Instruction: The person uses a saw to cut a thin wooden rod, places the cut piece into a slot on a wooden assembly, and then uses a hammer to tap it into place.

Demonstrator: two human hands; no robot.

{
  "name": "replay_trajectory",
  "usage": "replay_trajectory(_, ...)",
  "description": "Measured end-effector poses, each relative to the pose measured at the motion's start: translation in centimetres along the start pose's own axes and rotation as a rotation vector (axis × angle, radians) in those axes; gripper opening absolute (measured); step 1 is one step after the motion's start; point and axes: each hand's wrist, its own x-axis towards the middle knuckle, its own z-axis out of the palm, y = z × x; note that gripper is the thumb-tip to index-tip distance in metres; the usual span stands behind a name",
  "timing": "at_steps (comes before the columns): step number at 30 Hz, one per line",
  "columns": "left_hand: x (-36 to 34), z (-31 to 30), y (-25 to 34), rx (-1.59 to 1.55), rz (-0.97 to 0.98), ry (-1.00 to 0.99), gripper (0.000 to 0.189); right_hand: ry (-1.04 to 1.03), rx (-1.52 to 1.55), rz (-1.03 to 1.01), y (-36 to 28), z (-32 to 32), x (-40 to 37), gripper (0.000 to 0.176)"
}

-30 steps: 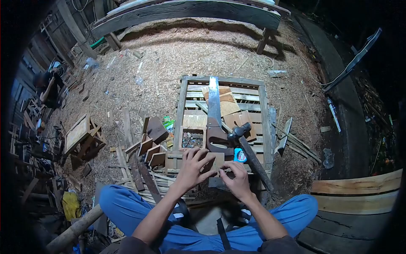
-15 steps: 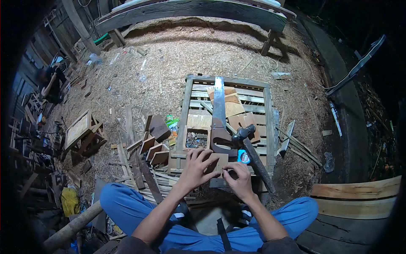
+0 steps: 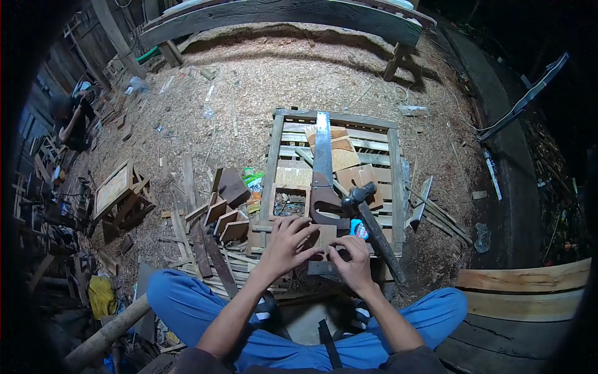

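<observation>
My left hand [image 3: 289,244] lies with fingers spread over a small wooden board [image 3: 326,235] at the near edge of the slatted wooden frame [image 3: 271,163]. Close to its right, my right hand [image 3: 350,254] pinches thumb and finger together at the board's right edge; whatever is between them is too small to name. A handsaw [image 3: 322,156] lies on the frame beyond my hands, blade pointing away. Beside its handle rest a hammer [image 3: 375,232] and a blue tape measure [image 3: 359,229]. Thin wooden panels [image 3: 339,153] lie on the slats.
Wood offcuts [image 3: 233,225] and sticks lie left of the frame. A small wooden stool [image 3: 117,190] is further left. A person [image 3: 76,121] sits at the far left. A long bench [image 3: 280,15] spans the back; planks [image 3: 529,305] are at the right.
My left hand has shifted very slightly, its thumb and fingers a little nearer together. My right hand stays almost in place. The tools have not moved.
</observation>
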Motion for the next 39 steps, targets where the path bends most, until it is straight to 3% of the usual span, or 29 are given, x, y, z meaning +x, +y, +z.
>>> replay_trajectory(6,1.3,-2.1,-1.3,0.014,-0.103,0.227,0.03,0.022,-0.089,-0.033,-0.8,2.3,2.5,0.013)
replay_trajectory(15,1.3,-2.4,-2.4,-0.025,-0.202,0.324,0.03,0.088,-0.207,-0.164,-2.4,7.0,7.2,0.016)
replay_trajectory(21,2.5,-2.0,-2.0,-0.087,-0.182,0.288,0.031,0.036,-0.293,-0.119,-2.6,2.0,6.5,0.017)
replay_trajectory(26,3.1,-1.2,-2.3,-0.118,-0.19,0.338,0.048,-0.023,-0.346,-0.082,-0.3,-4.5,4.0,0.014)
replay_trajectory(29,2.7,-0.9,-2.6,-0.136,-0.241,0.332,0.058,-0.031,-0.391,-0.015,1.5,-5.9,3.0,0.026)
replay_trajectory(32,1.8,-0.4,-2.6,-0.114,-0.25,0.295,0.06,0.002,-0.553,0.101,2.0,-5.0,2.6,0.057)
replay_trajectory(39,3.7,0.6,0.3,-0.017,-0.043,0.173,0.044,-0.013,-0.407,0.08,4.7,-4.5,2.9,0.052)
